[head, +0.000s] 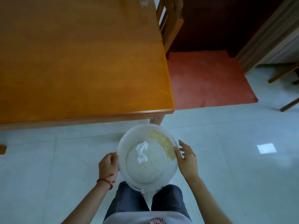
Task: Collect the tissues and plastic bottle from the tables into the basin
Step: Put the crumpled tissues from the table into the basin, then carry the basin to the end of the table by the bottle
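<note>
I hold a white plastic basin (pixel 159 175) in front of my legs, above the tiled floor. A crumpled white tissue (pixel 142 151) lies inside it, and a yellowish stain marks its far right wall. My left hand (pixel 108 165) is closed on the basin's left rim. My right hand (pixel 187 159) rests against the right rim, thumb on the edge and fingers spread. A clear plastic bottle (pixel 144 1) lies at the far edge of the wooden table (pixel 80 62), cut off by the top of the frame.
The table's near right corner and leg (pixel 157 119) stand just beyond the basin. A wooden chair (pixel 169 25) sits at the table's right side. A red mat (pixel 208 78) covers the floor to the right, with other chair legs (pixel 286 88) at the far right.
</note>
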